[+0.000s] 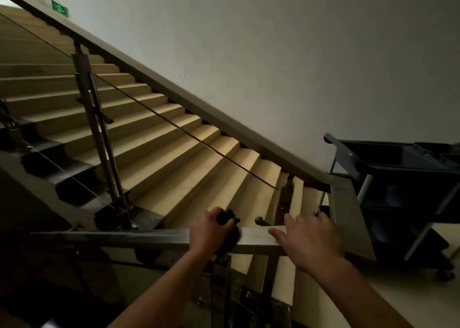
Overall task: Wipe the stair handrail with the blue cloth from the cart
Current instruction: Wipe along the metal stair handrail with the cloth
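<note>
A flat metal handrail (124, 238) runs across the lower part of the head view, then turns up the stairs at the right (348, 208). My left hand (207, 230) grips the dark blue cloth (227, 228), bunched and pressed onto the rail's top and near side. Just to its right, my right hand (310, 240) rests on the rail with fingers spread, holding nothing. The dim light makes the cloth look almost black.
A dark cleaning cart (398, 178) with shelves and wheels stands at the right by the white wall. Beige stairs (174, 141) climb to the upper left behind glass panels and metal posts (99, 128). A second handrail (174, 89) follows the wall side.
</note>
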